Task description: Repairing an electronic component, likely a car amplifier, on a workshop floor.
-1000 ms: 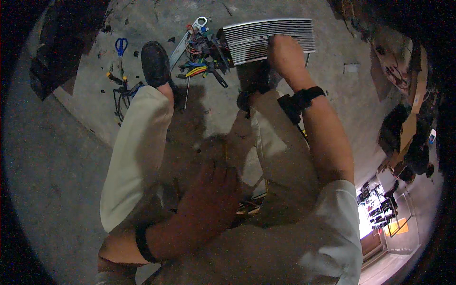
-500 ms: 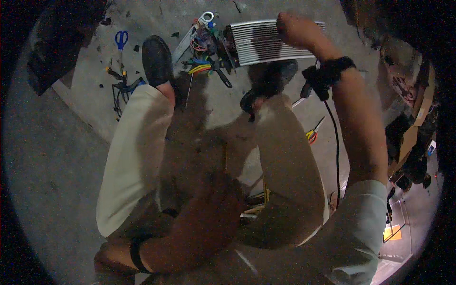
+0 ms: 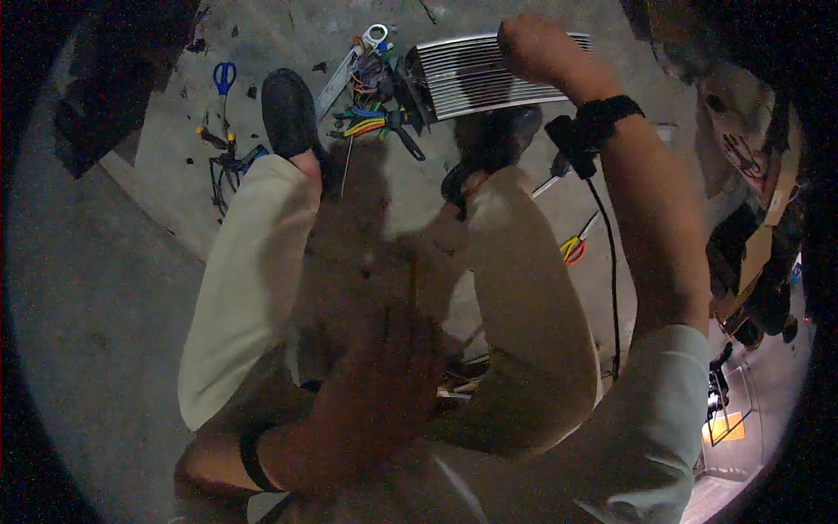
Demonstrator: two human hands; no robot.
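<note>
Gray floor (image 3: 113, 288), right hand (image 3: 534, 52) curled over ridged metal panel (image 3: 487, 80), left hand (image 3: 388, 375) shadowed, both grips unclear

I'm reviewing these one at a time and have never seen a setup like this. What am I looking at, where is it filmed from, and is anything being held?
There is no robot here: a person works bare-handed. The view comes from a fisheye camera worn on the head, looking down, so straight edges bend near the rim.

The right hand is over a silver finned metal panel, its grip curled closed; whether it touches or holds anything is hidden. The left hand is low between the legs, in deep shadow, so what it holds, if anything, is unclear.

On the concrete floor lie blue-handled scissors, a ring-ended wrench and a tangle of wires.
</note>
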